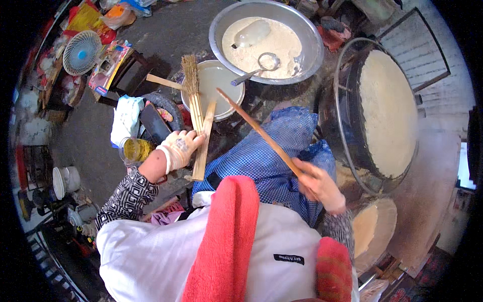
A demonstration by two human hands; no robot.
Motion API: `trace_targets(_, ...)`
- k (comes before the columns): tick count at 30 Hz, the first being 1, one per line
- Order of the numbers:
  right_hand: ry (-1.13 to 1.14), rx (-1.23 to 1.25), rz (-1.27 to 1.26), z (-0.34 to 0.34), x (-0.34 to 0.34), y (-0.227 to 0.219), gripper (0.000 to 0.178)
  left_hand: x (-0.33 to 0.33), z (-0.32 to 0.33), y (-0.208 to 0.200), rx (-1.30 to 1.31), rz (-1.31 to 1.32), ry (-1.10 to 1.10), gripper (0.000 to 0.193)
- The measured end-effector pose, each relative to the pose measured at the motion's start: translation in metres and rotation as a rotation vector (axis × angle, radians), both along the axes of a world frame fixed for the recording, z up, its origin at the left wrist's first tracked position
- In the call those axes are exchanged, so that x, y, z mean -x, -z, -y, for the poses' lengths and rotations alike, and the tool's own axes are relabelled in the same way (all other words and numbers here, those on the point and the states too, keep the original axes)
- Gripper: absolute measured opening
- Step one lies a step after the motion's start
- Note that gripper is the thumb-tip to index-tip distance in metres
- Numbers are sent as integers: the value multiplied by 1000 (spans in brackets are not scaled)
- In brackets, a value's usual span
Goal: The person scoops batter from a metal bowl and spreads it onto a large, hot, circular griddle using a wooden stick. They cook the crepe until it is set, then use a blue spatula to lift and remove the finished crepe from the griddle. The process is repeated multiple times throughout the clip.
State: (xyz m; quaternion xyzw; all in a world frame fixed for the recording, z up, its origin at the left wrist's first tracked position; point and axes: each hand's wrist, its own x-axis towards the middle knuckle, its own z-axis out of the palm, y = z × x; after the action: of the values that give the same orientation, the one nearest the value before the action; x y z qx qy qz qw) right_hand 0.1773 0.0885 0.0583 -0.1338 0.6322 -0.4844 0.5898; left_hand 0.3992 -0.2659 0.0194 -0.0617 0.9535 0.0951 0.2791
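Observation:
My left hand (pixel 180 149), in a partly pulled-on whitish glove, is closed around the lower end of a straw brush (pixel 190 75). A flat wooden slat (pixel 200 163) lies against those fingertips; whether they grip it too I cannot tell. Both reach over a white bucket (pixel 242 95) of cloudy liquid, where another wooden strip (pixel 163 81) crosses the rim. In my right hand (pixel 321 185) is a long thin wooden stick (pixel 259 131), slanting up and left toward the bucket. To the right of that hand, a pale round sheet of batter (pixel 388 113) covers a dark griddle (pixel 355 110).
Beyond the bucket stands a big metal basin (pixel 316 55) of pale batter, holding a ladle (pixel 268 62) and a clear bottle-like scoop (pixel 253 34). Blue checked cloth (pixel 251 151) covers my lap. A jar of yellow oil (pixel 135 150) sits near my left wrist; a fan (pixel 82 53) is far left.

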Motion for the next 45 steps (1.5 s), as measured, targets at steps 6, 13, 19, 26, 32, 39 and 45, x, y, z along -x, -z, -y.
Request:
trace_targets(6,-11,339,-646,97,-35,66,67,26,-34,94,-198,-678,157,50)
trace_targets(13,328,7,-230,55,-37,4,35,132,-139,66,-243,-807,101,45)
trace_targets(19,458,-60,-327,-130,-1,-90,60,158,-151,49,-497,-737,417,66)
trace_targets(26,75,-445,-1173,-196,-68,27,56,195,-225,15,-244,-625,876,62)
trace_targets(32,705,-392,-984,-195,-152,84,50,292,-293,-2,-361,-776,1315,57)
trace_targets(39,1265,-605,-811,-232,-192,98,36,338,-460,-2,-411,-830,1604,38)
trace_targets(45,1728,-176,-340,-207,-172,90,57,400,-519,49,-534,-864,1459,87)
